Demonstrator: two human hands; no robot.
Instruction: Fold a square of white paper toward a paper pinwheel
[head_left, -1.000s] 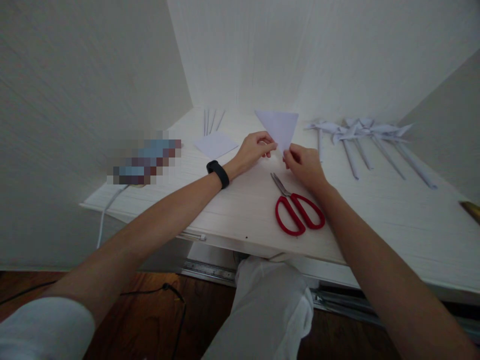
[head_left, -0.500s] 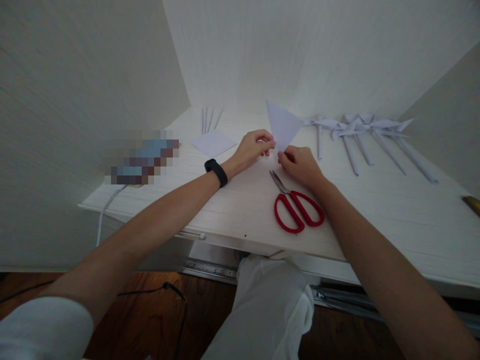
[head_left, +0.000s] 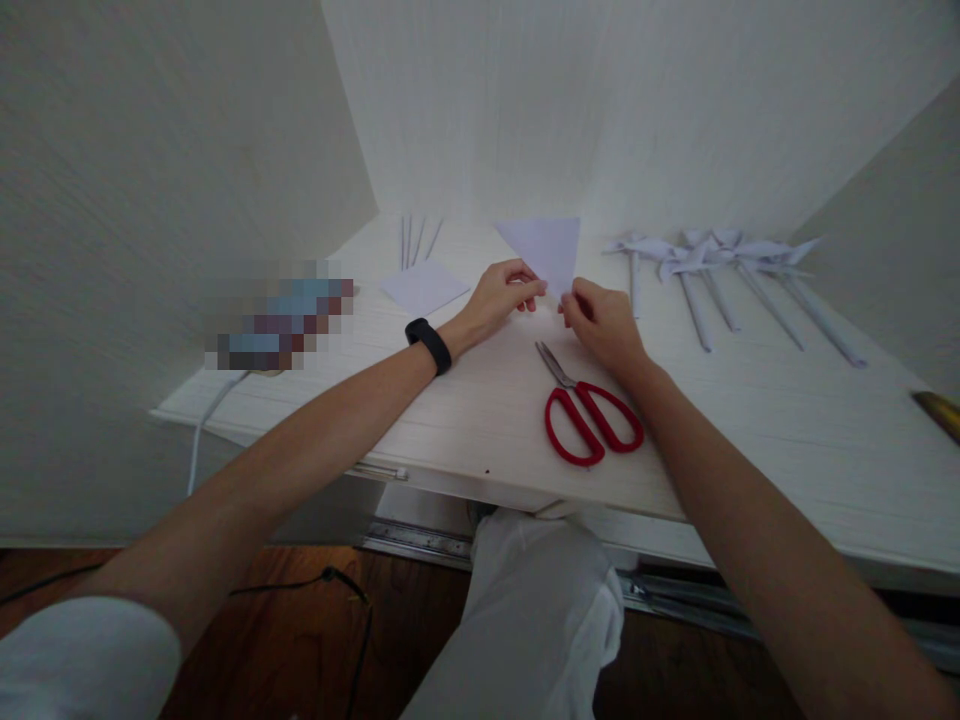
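- Folded white paper triangle (head_left: 546,250): held up off the white wood-grain tabletop (head_left: 750,420), lower tip pinched between both hands, wide straight edge on top at 12 o'clock.
- Left hand (head_left: 495,300): thumb and forefinger closed on the paper's lower left edge, other fingers curled loosely. Black wristband (head_left: 429,345) on that wrist.
- Right hand (head_left: 600,318): fingertips closed on the lower tip from the 3 o'clock side. The exact pinch point is hidden behind the knuckles, so probably thumb plus forefinger, not certain.
- Key relation: the paper rises from the fingertips toward 12 o'clock, tip-to-edge axis roughly upright and tilted slightly away from the person. Both hands meet at the tip, equally near, just beside each other without clearly touching.
- Red-handled metal scissors (head_left: 585,415): flat on the tabletop at 6 o'clock from the right hand, just beside the wrist, blades pointing to about 11 o'clock. Untouched; right hand is the nearer one.
- Flat white paper square (head_left: 424,287): at 9 o'clock from the left hand, near it, with thin white paper sticks (head_left: 415,240) beyond at 12 o'clock.
- Row of white paper pinwheels on rolled paper stems (head_left: 720,275): at 3 o'clock from the right hand, well apart, stems running toward 5 o'clock.
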